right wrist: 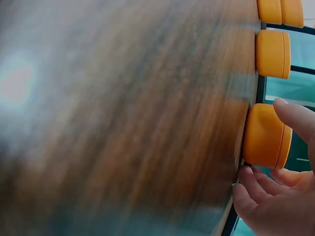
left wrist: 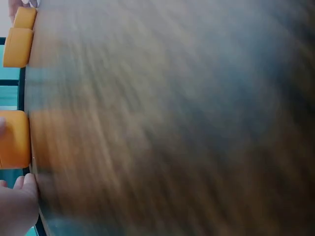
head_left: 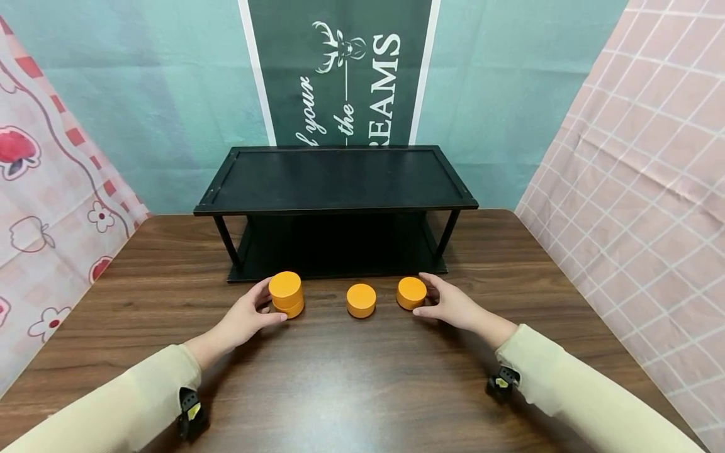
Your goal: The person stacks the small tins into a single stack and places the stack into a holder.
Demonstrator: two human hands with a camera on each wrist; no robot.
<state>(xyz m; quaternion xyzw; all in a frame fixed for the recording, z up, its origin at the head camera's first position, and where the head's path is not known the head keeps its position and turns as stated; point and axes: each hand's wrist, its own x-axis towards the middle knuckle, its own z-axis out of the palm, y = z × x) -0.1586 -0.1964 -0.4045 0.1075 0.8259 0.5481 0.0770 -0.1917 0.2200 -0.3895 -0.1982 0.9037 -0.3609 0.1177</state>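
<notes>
Head cam's got left hand [head_left: 247, 317] spread round an upright stack [head_left: 286, 294] left of centre, right hand [head_left: 453, 308] likewise round a disc [head_left: 410, 293] lying flat, top up.

The head view looks forward and down from above and behind my left grip [head_left: 248, 316] and right grip [head_left: 451, 304], across the surface [head_left: 340, 384] to the black rack [head_left: 334, 179]; it stands farthest off. The wrist views sit low and close over the surface, each turned on its side. My left grip lies at the left edge of its view, my right grip at the right edge of its own. All three share the orange cylinders [head_left: 361, 301].
</notes>
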